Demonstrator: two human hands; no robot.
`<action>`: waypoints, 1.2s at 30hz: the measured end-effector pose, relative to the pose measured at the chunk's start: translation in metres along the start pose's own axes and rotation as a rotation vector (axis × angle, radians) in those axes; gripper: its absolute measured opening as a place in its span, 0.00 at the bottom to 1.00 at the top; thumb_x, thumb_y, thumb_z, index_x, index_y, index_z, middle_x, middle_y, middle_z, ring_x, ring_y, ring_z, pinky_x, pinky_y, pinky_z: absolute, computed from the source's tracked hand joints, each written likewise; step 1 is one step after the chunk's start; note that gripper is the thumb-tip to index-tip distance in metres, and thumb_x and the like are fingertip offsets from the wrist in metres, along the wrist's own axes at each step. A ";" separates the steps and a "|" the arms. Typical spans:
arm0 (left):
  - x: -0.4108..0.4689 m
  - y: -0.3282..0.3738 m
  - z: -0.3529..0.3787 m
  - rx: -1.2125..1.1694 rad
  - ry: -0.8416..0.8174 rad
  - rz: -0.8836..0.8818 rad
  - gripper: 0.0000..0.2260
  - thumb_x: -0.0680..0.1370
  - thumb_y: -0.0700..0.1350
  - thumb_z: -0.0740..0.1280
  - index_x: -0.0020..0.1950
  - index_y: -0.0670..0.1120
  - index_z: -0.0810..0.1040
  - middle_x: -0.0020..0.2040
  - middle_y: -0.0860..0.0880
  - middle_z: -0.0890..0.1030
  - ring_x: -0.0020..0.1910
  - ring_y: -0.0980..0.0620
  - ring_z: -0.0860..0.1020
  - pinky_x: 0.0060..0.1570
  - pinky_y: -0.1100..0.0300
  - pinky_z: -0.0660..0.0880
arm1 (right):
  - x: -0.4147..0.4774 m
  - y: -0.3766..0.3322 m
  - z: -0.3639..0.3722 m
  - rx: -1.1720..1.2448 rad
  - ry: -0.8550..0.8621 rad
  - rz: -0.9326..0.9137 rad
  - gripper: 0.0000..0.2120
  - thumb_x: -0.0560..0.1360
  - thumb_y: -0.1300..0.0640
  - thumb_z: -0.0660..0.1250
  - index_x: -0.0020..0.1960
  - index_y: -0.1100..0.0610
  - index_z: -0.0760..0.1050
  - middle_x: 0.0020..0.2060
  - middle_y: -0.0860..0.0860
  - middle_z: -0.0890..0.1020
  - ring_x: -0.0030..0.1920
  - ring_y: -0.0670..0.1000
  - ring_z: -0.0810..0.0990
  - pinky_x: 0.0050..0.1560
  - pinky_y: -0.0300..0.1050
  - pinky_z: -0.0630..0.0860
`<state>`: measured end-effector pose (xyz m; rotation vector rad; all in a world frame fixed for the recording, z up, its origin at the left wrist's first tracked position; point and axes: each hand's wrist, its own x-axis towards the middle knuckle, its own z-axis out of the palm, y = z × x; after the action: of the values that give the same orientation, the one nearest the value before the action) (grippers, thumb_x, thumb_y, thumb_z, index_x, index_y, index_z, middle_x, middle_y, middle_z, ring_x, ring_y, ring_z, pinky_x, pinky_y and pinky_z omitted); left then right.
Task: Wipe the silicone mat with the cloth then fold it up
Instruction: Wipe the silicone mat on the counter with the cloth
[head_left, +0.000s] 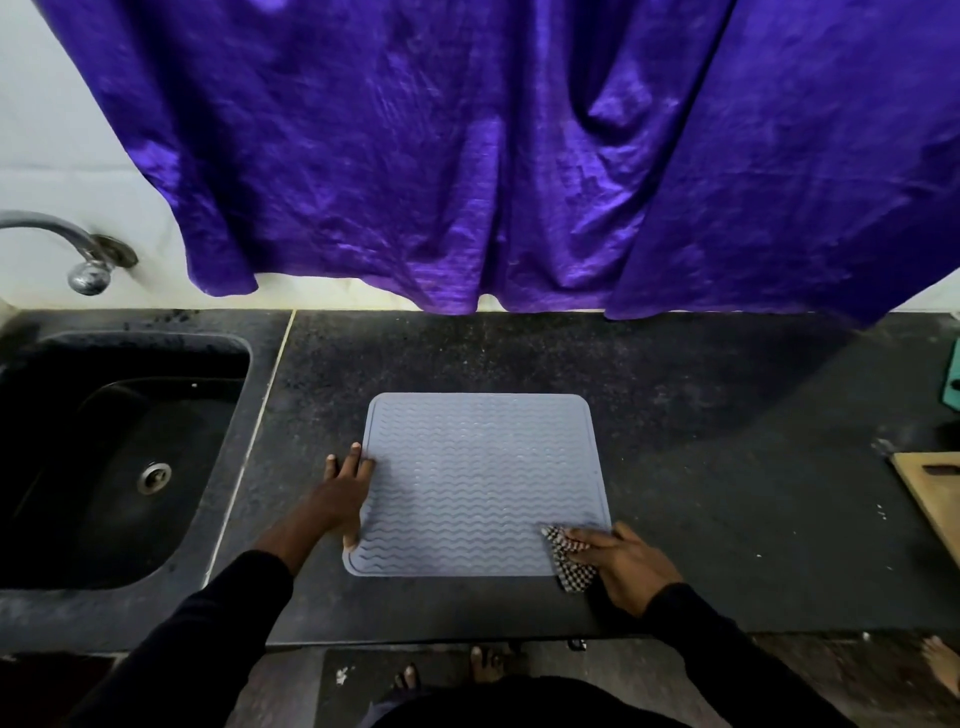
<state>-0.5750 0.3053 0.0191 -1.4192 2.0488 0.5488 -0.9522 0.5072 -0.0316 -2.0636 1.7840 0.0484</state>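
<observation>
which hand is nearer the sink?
Left. The left hand rests on the mat's left edge, on the side toward the sink. The right hand is at the mat's near right corner, pressing the cloth.

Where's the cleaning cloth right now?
The checkered cloth sits under the right hand at the near right corner of the grey silicone mat, on the dark counter.

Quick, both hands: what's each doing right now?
Left hand: open, flat on the silicone mat edge.
Right hand: closed grip on the cloth.
</observation>
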 end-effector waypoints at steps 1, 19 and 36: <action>-0.001 0.001 -0.001 0.012 0.000 0.002 0.55 0.70 0.44 0.78 0.79 0.37 0.38 0.79 0.35 0.36 0.78 0.33 0.38 0.76 0.41 0.47 | -0.002 0.005 -0.002 -0.022 -0.031 0.019 0.30 0.65 0.62 0.65 0.61 0.35 0.75 0.67 0.33 0.72 0.55 0.59 0.80 0.53 0.46 0.80; 0.019 -0.015 0.012 0.002 0.069 -0.025 0.48 0.73 0.44 0.74 0.81 0.47 0.42 0.81 0.44 0.38 0.79 0.33 0.42 0.73 0.36 0.61 | 0.030 -0.016 -0.081 0.101 0.245 -0.058 0.22 0.73 0.64 0.66 0.59 0.41 0.80 0.67 0.40 0.75 0.50 0.50 0.73 0.50 0.44 0.76; -0.082 0.087 -0.070 -2.047 0.141 0.455 0.20 0.74 0.39 0.71 0.65 0.39 0.74 0.58 0.37 0.81 0.55 0.40 0.82 0.54 0.44 0.81 | 0.089 -0.152 -0.182 0.637 0.360 -0.367 0.39 0.70 0.65 0.73 0.73 0.41 0.61 0.67 0.42 0.70 0.68 0.41 0.68 0.67 0.40 0.68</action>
<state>-0.6511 0.3489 0.1265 -1.6151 1.3884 3.3154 -0.8346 0.3788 0.1523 -1.9369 1.3113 -0.9213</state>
